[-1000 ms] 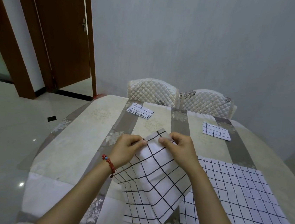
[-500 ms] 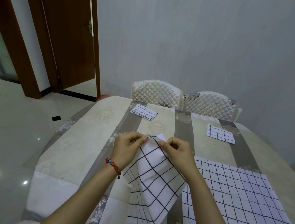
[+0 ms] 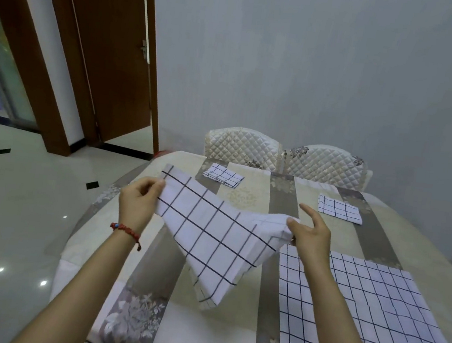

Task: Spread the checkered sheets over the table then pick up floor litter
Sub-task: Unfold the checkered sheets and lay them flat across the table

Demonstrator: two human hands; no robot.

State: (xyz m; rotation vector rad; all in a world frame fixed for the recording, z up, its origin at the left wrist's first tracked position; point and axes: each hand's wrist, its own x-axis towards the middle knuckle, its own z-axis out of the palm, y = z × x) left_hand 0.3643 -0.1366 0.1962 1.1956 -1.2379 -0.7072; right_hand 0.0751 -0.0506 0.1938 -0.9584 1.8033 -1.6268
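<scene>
Pulled wide since 0.5 s ago: left hand [image 3: 138,203] and right hand [image 3: 309,234] now well apart, checkered sheet [image 3: 211,237] stretched between them above the table [image 3: 252,199], lower part hanging half folded. Pinched at the left corner by thumb and fingers; pinched at the right corner by thumb and lower fingers, index finger straight. Best shaken open, kept taut, then lowered beside the spread sheet [image 3: 367,308] without overlap. No containers seen; 2 folded sheets [image 3: 223,174] lying near the chairs [image 3: 243,146].

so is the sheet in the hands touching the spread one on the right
Cannot tell. In the head view the held sheet hangs beside the spread sheet; their edges look close, but no gap or contact shows plainly.
</scene>
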